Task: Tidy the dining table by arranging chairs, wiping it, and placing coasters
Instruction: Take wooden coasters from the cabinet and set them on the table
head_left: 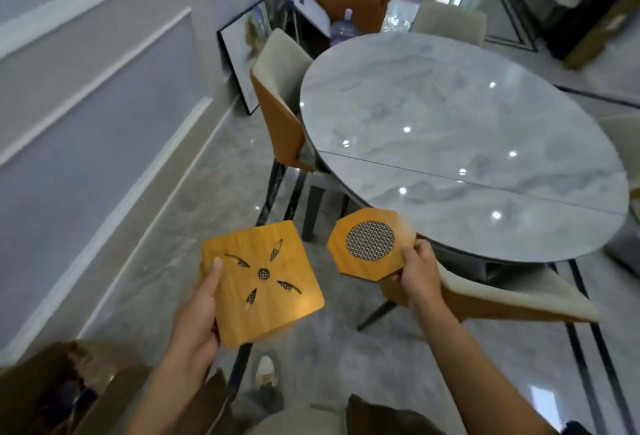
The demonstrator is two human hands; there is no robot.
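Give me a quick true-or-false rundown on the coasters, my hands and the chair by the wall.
1. The left hand holds the square coaster. True.
2. The octagonal coaster lies flat on the table. False: the right hand holds it by one edge in the air, at the table's near rim.
3. The octagonal coaster has one round mesh inset. True.
4. The square coaster is plain wood with no openings. False: it has a small round centre hole and four leaf-shaped slots around it.
5. The orange-backed chair stands pulled well away from the table. False: it sits close against the table's left edge.
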